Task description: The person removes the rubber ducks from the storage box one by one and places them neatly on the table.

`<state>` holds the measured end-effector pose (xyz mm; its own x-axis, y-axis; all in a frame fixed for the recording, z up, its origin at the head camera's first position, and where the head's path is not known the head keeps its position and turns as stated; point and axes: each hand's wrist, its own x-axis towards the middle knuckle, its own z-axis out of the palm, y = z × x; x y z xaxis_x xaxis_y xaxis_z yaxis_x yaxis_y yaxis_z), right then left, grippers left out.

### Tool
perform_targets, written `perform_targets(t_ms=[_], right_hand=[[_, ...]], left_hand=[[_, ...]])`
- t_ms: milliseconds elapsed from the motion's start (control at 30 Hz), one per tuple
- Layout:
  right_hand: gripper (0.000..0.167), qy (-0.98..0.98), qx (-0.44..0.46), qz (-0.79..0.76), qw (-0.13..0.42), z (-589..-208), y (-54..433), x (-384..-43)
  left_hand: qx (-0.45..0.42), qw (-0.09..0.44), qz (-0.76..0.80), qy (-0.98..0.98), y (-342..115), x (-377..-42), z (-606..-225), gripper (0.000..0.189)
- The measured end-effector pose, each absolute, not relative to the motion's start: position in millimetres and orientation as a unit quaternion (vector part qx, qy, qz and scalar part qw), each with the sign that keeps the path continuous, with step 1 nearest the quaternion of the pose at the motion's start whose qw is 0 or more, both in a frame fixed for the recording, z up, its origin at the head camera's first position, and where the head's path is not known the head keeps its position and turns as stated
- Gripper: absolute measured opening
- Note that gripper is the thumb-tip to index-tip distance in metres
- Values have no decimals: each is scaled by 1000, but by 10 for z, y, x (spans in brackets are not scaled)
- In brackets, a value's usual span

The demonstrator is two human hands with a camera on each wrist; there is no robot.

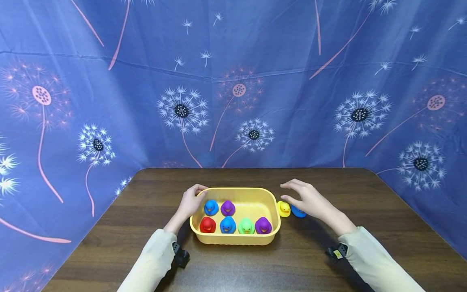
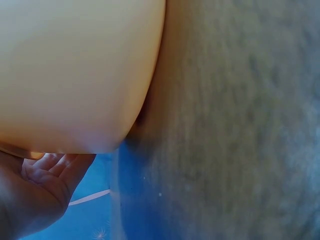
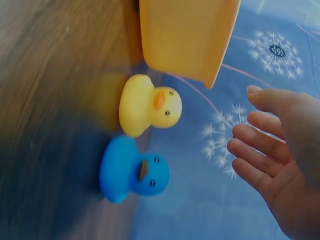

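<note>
A yellow plastic basin stands on the table, my left hand gripping its rim at the back left corner. Inside it sit rubber ducks: a red one, a green one, two blue and two purple. Outside the basin's right wall are a yellow rubber duck and, to its right, a blue rubber duck. Above these two hovers my right hand, its fingers loosely bent and thumb apart, holding nothing. In the head view this hand partly covers the blue duck.
The brown wooden table has rounded back corners. Right behind it hangs a blue cloth with dandelion prints, which also runs along both sides. A small black device is strapped at each wrist.
</note>
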<state>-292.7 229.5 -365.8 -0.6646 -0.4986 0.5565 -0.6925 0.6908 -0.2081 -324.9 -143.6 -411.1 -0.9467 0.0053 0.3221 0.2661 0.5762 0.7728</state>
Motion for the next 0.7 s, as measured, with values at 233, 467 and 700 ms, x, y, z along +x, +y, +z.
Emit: perform_targets(t_ms=[233,467,700], right_hand=[[32,-876,363,203,245,-3641,2114,-2943],[31,-870,375,215,237,-3606,1931,-2952],[31,-868,387,225,214,-3582,1763,-2968]], left_hand=[[-82,148,-449,-877,-1430,-3244,-4111,15],[-76,146,-454,-876,-1426,-3256,-4103,14],[-78,142,-456,-875,-1434,-3248,-4105,15]])
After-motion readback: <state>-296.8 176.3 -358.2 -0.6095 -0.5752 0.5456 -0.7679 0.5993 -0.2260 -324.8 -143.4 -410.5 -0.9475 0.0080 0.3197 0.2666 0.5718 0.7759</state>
